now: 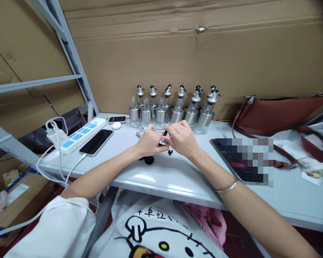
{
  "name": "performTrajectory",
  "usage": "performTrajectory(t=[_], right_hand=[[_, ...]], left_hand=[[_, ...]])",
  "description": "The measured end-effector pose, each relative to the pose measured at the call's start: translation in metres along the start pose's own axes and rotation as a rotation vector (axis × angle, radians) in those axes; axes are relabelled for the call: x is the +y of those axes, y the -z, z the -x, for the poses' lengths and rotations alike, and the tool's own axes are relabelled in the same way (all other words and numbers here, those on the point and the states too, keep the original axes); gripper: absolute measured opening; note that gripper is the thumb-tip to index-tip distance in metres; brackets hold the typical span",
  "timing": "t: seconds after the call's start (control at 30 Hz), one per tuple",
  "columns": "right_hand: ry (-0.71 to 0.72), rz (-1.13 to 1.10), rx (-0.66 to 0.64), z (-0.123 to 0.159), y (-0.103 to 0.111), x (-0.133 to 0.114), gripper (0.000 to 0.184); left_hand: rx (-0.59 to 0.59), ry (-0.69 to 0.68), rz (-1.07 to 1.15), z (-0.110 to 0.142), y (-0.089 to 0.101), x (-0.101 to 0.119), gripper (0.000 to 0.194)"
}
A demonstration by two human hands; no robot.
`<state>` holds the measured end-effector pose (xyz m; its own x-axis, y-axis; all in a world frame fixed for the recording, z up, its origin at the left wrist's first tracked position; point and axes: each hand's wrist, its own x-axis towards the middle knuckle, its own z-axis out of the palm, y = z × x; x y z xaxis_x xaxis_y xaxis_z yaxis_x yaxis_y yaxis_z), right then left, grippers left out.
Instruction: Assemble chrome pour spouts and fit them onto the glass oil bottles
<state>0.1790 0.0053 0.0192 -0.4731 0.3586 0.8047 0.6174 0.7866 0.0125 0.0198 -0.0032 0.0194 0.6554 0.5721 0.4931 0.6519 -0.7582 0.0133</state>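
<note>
Over the middle of the white table, my left hand (150, 141) and my right hand (181, 138) meet. Between them is a small silver-and-black pour spout (163, 142), mostly covered by the fingers. My left fingers are closed around its body, and my right fingers pinch its black upper part. Just below the hands lie small black pieces (170, 152) and a round black ring (149, 160). Behind them stand several glass bottles with steel sleeves (160, 115); some have pour spouts (182, 89) fitted, others show bare glass necks. Metal parts partly hidden by my left hand lie near the bottles.
To the left are a white power strip (83, 135), a phone (96, 142) with its charging cable, a small black-faced device (117, 119) and a white round case (116, 125). A tablet-like screen (231, 161) and a brown bag (277, 114) lie right. Cardboard (161, 53) stands behind.
</note>
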Motion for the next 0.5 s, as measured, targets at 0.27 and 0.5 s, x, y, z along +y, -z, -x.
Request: performTrajectory(t=[0.27, 0.5], right_hand=[[-0.518, -0.232, 0.143, -0.006, 0.012, 0.013, 0.043], [-0.687, -0.324, -0.179, 0.003, -0.009, 0.036, 0.015]], left_hand=[[0.201, -0.036, -0.042, 0.003, 0.007, -0.016, 0.016], [0.38, 0.096, 0.019, 0.006, 0.001, -0.026, 0.031]])
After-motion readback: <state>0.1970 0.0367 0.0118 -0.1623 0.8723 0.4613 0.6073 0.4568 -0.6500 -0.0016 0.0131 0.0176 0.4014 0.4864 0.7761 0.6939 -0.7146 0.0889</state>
